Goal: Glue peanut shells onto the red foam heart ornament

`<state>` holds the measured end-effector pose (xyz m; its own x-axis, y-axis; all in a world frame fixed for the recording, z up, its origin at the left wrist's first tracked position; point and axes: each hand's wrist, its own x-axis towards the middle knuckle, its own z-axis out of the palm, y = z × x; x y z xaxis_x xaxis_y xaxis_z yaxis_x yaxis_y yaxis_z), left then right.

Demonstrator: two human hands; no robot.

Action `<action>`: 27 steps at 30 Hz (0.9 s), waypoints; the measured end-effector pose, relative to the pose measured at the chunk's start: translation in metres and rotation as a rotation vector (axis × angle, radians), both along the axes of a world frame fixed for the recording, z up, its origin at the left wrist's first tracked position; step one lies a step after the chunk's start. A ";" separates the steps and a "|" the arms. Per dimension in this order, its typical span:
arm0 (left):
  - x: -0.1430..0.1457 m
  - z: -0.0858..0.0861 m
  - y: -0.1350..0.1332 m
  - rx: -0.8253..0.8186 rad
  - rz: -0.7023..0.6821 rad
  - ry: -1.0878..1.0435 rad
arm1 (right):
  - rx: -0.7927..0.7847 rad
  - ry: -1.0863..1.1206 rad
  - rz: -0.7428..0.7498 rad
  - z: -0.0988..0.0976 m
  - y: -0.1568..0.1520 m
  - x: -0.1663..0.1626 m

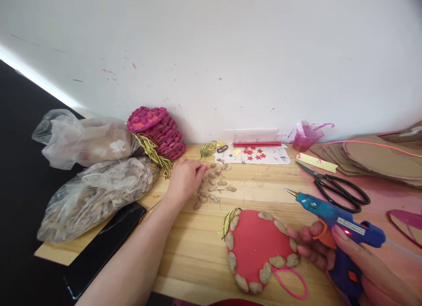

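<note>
My right hand (332,249) grips a blue hot glue gun (346,235) with an orange trigger and a lit red light; its metal nozzle points left. Some of its fingertips are at the right edge of a red heart (257,242), which lies flat. Unshelled peanuts (231,262) line much of the heart's border, with a pink loop (296,295) and a yellow-green tassel (227,222) attached. Farther up, my left hand (186,178) reaches to a scatter of loose peanuts (212,183). Its fingers are pinched together, and what they hold is hidden.
Plastic bags (99,200), a black phone (105,249) and a stack of purple peanut-covered pieces (158,134) are at left. Star cutouts (253,153) lie on paper at the back. Scissors (336,187), a purple-stained cup (303,136) and cardboard shapes (379,161) are at right.
</note>
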<state>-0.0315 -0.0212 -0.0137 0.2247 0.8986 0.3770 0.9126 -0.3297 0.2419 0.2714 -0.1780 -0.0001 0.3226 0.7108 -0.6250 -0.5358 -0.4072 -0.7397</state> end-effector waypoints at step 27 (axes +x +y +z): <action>0.007 0.006 -0.007 -0.249 -0.175 0.009 | 0.065 0.068 0.037 -0.014 -0.002 0.010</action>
<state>-0.0245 -0.0281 -0.0080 0.3863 0.9106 0.1467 0.8499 -0.4132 0.3269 0.2819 -0.1802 -0.0139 0.2537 0.7616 -0.5963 -0.5709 -0.3798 -0.7279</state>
